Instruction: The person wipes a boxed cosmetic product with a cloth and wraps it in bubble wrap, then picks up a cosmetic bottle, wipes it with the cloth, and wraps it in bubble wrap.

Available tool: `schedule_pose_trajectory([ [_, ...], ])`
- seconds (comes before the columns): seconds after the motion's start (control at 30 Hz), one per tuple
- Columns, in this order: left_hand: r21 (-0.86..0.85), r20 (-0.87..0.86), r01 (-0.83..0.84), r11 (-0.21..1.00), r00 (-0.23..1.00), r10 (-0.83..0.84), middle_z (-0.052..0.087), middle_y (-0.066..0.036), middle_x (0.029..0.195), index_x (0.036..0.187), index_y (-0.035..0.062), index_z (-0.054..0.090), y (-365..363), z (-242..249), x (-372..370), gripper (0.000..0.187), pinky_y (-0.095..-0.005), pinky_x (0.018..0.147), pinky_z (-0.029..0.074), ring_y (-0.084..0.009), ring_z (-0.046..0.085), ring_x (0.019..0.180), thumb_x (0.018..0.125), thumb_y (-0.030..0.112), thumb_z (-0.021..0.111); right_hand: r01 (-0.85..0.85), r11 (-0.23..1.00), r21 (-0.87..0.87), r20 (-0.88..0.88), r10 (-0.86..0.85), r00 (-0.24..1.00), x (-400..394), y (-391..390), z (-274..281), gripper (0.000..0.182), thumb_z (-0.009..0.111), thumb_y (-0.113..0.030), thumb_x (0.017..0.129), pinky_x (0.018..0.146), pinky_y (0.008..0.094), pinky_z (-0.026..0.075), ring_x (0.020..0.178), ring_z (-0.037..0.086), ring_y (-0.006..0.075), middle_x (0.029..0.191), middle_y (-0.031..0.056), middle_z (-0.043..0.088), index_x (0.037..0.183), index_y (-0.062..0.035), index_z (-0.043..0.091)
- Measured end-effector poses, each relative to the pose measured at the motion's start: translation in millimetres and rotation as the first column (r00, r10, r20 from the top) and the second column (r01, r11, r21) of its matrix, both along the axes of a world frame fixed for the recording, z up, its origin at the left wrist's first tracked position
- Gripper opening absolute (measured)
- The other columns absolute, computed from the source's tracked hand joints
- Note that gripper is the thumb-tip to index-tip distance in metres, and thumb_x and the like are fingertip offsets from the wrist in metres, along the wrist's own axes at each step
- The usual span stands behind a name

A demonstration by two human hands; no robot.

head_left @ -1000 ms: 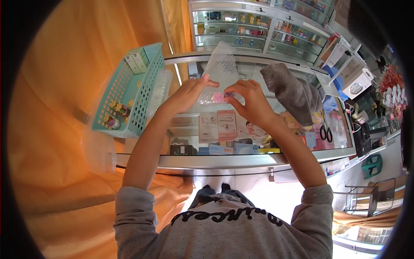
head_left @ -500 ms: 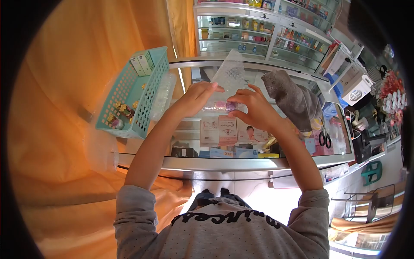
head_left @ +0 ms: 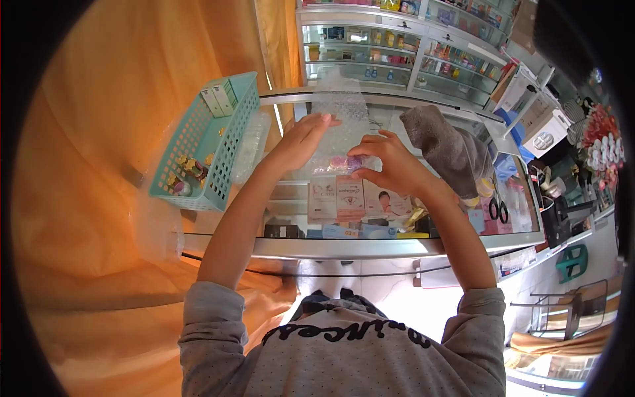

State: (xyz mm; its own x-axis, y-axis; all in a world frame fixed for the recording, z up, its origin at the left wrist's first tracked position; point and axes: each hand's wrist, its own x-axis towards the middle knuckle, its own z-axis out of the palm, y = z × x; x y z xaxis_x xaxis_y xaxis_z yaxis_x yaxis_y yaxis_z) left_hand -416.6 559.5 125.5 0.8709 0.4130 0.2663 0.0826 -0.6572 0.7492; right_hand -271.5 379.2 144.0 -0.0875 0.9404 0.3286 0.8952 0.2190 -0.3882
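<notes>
A clear sheet of bubble wrap [head_left: 340,114] lies over the glass counter and reaches past its back edge. On its near part is a small shiny pink and purple item [head_left: 340,163], wrapped in clear plastic. My right hand [head_left: 387,161] pinches the purple end of this item between thumb and fingers. My left hand [head_left: 305,140] is at the left edge of the wrap, fingers stretched out and close together, with no object seen in it. Whether its palm touches the wrap is hidden.
A teal basket [head_left: 228,142] with small boxes and gold-topped bottles stands left, beside folded bubble wrap [head_left: 253,149]. A grey cloth [head_left: 446,149] and black-handled scissors [head_left: 498,211] lie right. Boxes [head_left: 349,198] show under the glass [head_left: 288,192]. Stocked shelves [head_left: 364,49] are behind.
The raised, pointed part of the bubble wrap has swung left and spread out wider. My left hand has shifted slightly up and left. My right hand still holds the item.
</notes>
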Motion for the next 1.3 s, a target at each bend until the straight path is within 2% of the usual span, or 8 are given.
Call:
schedule_pose_trajectory([
  [0.13, -0.033, -0.129, -0.034, 0.999, 0.991, 0.030, 0.043, -0.014, 0.138, 0.124, 0.0058, 0.057, 1, -3, -2, 0.065, -0.0439, 0.113, 0.013, -0.0306, 0.030, 0.134, 0.098, 0.051, 0.018, -0.020, 1.000, 0.013, -0.036, 0.020, 0.999, 1, 1, -1, 0.028, 0.072, -0.017, 0.074, 0.101, 0.0474, 0.032, 0.094, 0.058, 0.0276, 0.093, 0.0082, 0.061, 0.099, -0.0066, 0.064],
  [0.27, 0.131, -0.016, 0.050, 0.990, 0.999, -0.048, 0.047, -0.012, 0.136, 0.122, 0.0068, 0.058, -1, -3, -7, 0.068, -0.0486, 0.113, 0.010, -0.0298, 0.033, 0.133, 0.098, 0.053, 0.015, -0.068, 0.995, 0.077, -0.122, 0.077, 0.990, 8, 8, -9, 0.030, 0.074, -0.016, 0.072, 0.097, 0.0428, 0.034, 0.093, 0.058, 0.0276, 0.093, 0.0082, 0.061, 0.099, -0.0059, 0.065],
  [0.33, -0.005, -0.132, 0.194, 0.981, 0.972, -0.193, 0.053, -0.010, 0.131, 0.119, 0.0074, 0.061, -3, 4, -11, 0.068, -0.0511, 0.112, 0.008, -0.0291, 0.037, 0.131, 0.098, 0.052, 0.014, -0.048, 0.995, 0.085, -0.091, 0.056, 0.994, 3, 4, -5, 0.030, 0.075, -0.015, 0.072, 0.096, 0.0417, 0.035, 0.093, 0.058, 0.0273, 0.092, 0.0076, 0.061, 0.098, -0.0060, 0.064],
  [0.7, -0.044, -0.173, 0.161, 0.986, 0.971, -0.166, 0.055, -0.009, 0.129, 0.117, 0.0093, 0.063, -5, 2, -11, 0.071, -0.0504, 0.114, 0.002, -0.0272, 0.038, 0.131, 0.098, 0.052, 0.009, -0.024, 0.999, 0.046, -0.106, 0.028, 0.994, 0, -1, 2, 0.027, 0.075, -0.012, 0.072, 0.097, 0.0410, 0.035, 0.092, 0.059, 0.0257, 0.094, 0.0079, 0.064, 0.095, -0.0060, 0.064],
  [0.87, -0.072, -0.184, 0.163, 0.984, 0.968, -0.173, 0.054, -0.009, 0.130, 0.118, 0.0100, 0.062, -5, 5, -12, 0.072, -0.0493, 0.115, 0.001, -0.0267, 0.037, 0.132, 0.098, 0.053, 0.008, -0.003, 0.999, 0.048, -0.289, 0.017, 0.957, 5, 7, -4, 0.024, 0.074, -0.014, 0.075, 0.079, 0.0373, 0.047, 0.086, 0.060, 0.0310, 0.090, 0.0145, 0.066, 0.093, -0.0006, 0.067],
  [0.93, -0.092, -0.206, 0.181, 0.979, 0.959, -0.196, 0.049, -0.010, 0.133, 0.122, 0.0081, 0.060, -5, 9, -13, 0.070, -0.0380, 0.111, 0.022, -0.0269, 0.037, 0.129, 0.099, 0.051, 0.010, -0.002, 0.998, 0.065, -0.284, 0.021, 0.959, 6, 8, -7, 0.024, 0.074, -0.015, 0.076, 0.077, 0.0373, 0.047, 0.085, 0.061, 0.0314, 0.090, 0.0149, 0.066, 0.094, -0.0002, 0.067],
  [0.97, -0.092, -0.207, 0.183, 0.979, 0.958, -0.198, 0.049, -0.010, 0.133, 0.122, 0.0081, 0.060, -5, 9, -13, 0.070, -0.0380, 0.111, 0.022, -0.0269, 0.037, 0.129, 0.099, 0.051, 0.010, -0.001, 0.997, 0.082, -0.277, 0.024, 0.961, 6, 8, -8, 0.024, 0.073, -0.015, 0.077, 0.074, 0.0372, 0.048, 0.084, 0.061, 0.0317, 0.089, 0.0153, 0.066, 0.095, 0.0001, 0.067],
  [1.3, 0.017, -0.188, 0.194, 0.981, 0.964, -0.187, 0.053, -0.013, 0.131, 0.123, 0.0101, 0.059, -2, -1, -12, 0.044, -0.0398, 0.110, 0.024, -0.0260, 0.036, 0.133, 0.096, 0.042, 0.045, 0.014, 0.995, 0.103, -0.224, 0.010, 0.975, 5, 8, -13, 0.025, 0.069, -0.013, 0.080, 0.078, 0.0386, 0.047, 0.089, 0.060, 0.0333, 0.098, 0.0154, 0.061, 0.101, 0.0002, 0.065],
])
